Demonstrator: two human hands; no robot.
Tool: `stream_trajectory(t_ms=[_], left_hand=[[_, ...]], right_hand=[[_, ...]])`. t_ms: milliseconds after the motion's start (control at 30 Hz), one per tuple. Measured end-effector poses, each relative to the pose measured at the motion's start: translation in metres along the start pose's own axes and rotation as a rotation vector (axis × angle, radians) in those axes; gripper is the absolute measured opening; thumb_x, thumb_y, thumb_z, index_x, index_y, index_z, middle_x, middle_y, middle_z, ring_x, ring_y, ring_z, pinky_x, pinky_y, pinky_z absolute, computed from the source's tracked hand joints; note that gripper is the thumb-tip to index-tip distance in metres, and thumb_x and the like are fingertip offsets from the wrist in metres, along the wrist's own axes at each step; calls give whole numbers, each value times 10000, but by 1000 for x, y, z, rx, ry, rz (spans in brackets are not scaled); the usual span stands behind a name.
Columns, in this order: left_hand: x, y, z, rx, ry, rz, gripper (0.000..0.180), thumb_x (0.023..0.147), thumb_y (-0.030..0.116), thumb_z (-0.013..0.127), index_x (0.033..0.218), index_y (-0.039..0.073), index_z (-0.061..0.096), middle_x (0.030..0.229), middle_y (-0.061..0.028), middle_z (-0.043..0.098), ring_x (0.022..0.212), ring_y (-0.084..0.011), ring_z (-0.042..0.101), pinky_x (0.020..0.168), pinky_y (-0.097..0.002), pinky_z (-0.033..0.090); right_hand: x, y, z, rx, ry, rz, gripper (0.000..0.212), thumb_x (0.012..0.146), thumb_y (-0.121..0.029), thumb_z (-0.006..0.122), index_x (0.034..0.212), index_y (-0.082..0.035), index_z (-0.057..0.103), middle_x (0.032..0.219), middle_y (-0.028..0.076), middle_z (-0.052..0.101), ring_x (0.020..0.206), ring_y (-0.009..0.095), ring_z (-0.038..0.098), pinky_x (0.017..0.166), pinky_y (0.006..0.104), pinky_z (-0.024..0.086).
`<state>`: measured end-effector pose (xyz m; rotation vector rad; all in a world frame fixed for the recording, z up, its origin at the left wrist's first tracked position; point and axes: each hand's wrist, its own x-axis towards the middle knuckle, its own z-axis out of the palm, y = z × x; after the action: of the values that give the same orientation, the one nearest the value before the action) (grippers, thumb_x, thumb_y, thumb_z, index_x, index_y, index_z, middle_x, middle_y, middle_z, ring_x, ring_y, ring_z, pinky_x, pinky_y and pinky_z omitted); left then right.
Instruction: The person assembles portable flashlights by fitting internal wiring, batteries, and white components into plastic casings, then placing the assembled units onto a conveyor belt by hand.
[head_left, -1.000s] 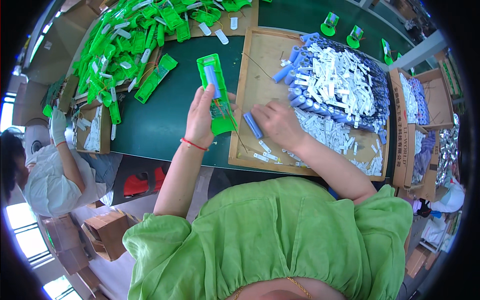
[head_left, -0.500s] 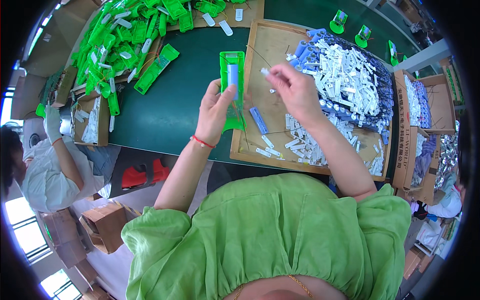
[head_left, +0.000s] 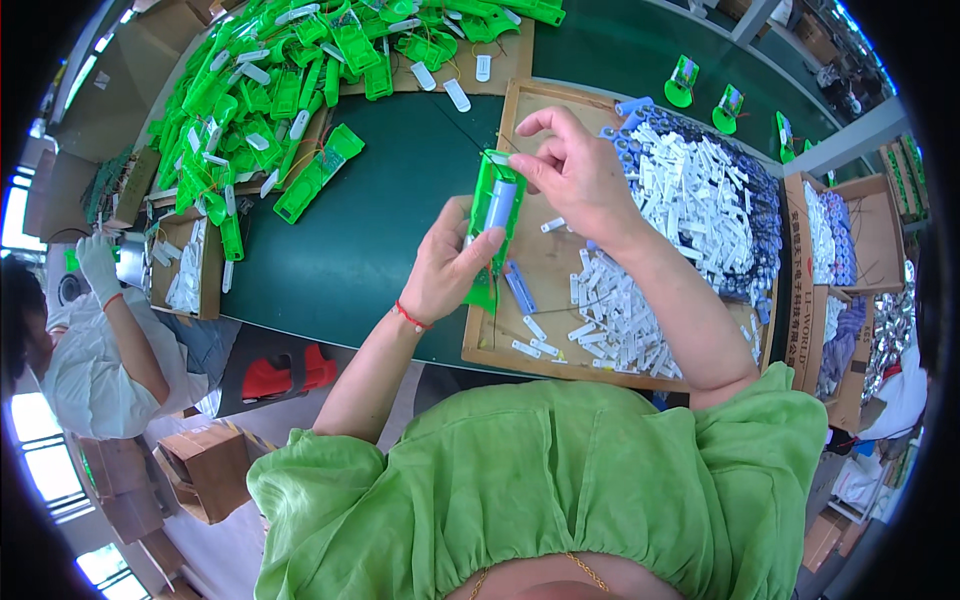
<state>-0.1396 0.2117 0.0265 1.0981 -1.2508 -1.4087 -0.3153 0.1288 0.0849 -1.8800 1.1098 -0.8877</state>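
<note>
A green plastic half-shell is gripped in my left hand, its open side up, over the wooden tray's left edge. Inside it lies a blue cylindrical battery cell, with my left thumb near its lower end. My right hand pinches a small white piece at the shell's far end. Thin dark wires trail from that end. Another blue cell lies in the tray just right of the shell.
The wooden tray holds loose white strips and a pile of white-topped blue cells. Green shells heap at the far left. Another shell lies nearer. A person in white sits left; cartons stand right.
My right hand has brought the small white piece left to the shell's far end. My left hand has tilted the shell and moved it slightly right and nearer. The view has shifted a little.
</note>
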Motion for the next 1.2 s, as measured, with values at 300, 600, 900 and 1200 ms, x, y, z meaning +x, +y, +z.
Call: stream_trajectory(t_ms=[300, 600, 900, 1200], left_hand=[[38, -6, -39, -425, 176, -25, 528, 959, 299, 546, 1345, -24, 385, 1294, -171, 499, 1165, -225, 521, 947, -351, 451], [94, -30, -176, -907, 1095, -36, 422, 946, 170, 569, 1279, -45, 425, 1296, -224, 505, 1231, -329, 487, 999, -423, 455], [93, -8, -115, -691, 1148, 104, 373, 940, 157, 560, 1280, 75, 431, 1183, -116, 568, 1090, -291, 578, 966, -447, 477], [43, 69, -54, -487, 298, 16, 420, 975, 217, 504, 1355, 91, 376, 1143, -103, 583, 1015, -221, 615, 831, -388, 543]], right_hand=[[100, 69, -51, 112, 28, 71, 181, 947, -195, 569, 952, -21, 618, 736, 32, 629, 570, 108, 617, 505, 260, 526], [246, 268, -212, -512, 297, 372, 308, 900, -285, 601, 732, -31, 651, 575, 99, 633, 467, 186, 620, 477, 304, 497], [214, 160, -136, -1052, 261, -333, 289, 796, -223, 686, 1029, -63, 628, 1120, 110, 599, 1089, 297, 533, 922, 413, 457], [112, 16, 18, -165, -404, -584, 378, 783, -214, 693, 1089, -4, 618, 1136, 148, 612, 1185, 257, 500, 1027, 387, 371]])
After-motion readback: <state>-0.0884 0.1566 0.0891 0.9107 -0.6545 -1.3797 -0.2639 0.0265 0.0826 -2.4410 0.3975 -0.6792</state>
